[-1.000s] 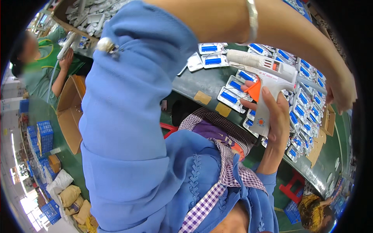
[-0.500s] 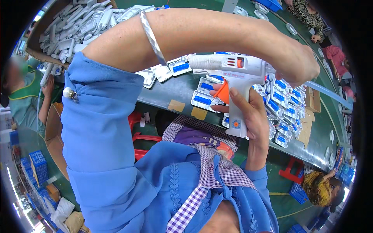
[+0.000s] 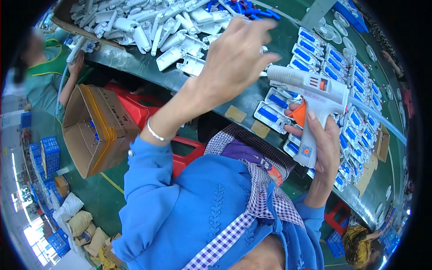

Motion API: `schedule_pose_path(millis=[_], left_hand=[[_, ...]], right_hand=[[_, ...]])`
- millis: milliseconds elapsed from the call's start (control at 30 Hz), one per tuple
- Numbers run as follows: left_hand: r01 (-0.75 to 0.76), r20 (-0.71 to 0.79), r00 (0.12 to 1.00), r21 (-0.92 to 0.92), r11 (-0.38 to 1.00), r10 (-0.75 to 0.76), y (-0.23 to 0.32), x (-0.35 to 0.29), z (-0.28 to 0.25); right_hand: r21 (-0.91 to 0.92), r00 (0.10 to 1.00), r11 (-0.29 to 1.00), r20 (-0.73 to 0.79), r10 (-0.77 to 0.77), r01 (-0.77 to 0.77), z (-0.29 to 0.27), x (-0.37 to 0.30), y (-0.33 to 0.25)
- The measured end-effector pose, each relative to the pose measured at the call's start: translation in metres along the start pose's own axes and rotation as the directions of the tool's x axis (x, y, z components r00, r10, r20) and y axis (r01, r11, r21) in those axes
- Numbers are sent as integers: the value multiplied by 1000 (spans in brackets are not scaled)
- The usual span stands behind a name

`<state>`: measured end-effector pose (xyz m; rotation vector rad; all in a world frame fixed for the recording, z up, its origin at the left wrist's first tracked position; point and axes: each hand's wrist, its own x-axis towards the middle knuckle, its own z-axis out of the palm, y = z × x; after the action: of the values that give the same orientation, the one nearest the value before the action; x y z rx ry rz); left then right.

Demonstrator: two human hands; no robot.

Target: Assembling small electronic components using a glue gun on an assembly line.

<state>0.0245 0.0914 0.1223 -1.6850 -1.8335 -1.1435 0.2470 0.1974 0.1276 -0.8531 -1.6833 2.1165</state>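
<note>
My right hand (image 3: 325,146) grips the handle of a white hot glue gun (image 3: 321,90), fingers at its orange trigger (image 3: 299,114). A long translucent glue stick (image 3: 380,120) runs out of the gun's rear to the right. My left hand (image 3: 236,56), a silver bangle on its wrist, is held in the air left of the nozzle. Its thumb and fingers are apart, with nothing seen between them. Beneath and beyond it lie loose white plastic casings (image 3: 171,56). Under and around the gun stand rows of white casings holding blue cylinders and thin wires (image 3: 270,112).
The dark green table (image 3: 130,60) carries a heap of casings in a carton, blue parts (image 3: 252,11) and round white grilles (image 3: 326,31). An open cardboard box (image 3: 96,130) and red stool (image 3: 186,153) stand nearby. A co-worker in green (image 3: 49,67) sits at the left.
My left arm has drawn back from across the gun to the left, its hand now near the nozzle side. The gun stays in my right hand; the view has shifted left.
</note>
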Motion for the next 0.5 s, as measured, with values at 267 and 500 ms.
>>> schedule_pose_path(millis=[267,500], left_hand=[[290,150,942,90,953,-301,-12,-71,37],[278,170,937,162,947,-304,-17,-75,50]], right_hand=[[-72,999,996,24,45,-43,5,22,-2],[-114,997,991,10,77,-75,9,32,0]])
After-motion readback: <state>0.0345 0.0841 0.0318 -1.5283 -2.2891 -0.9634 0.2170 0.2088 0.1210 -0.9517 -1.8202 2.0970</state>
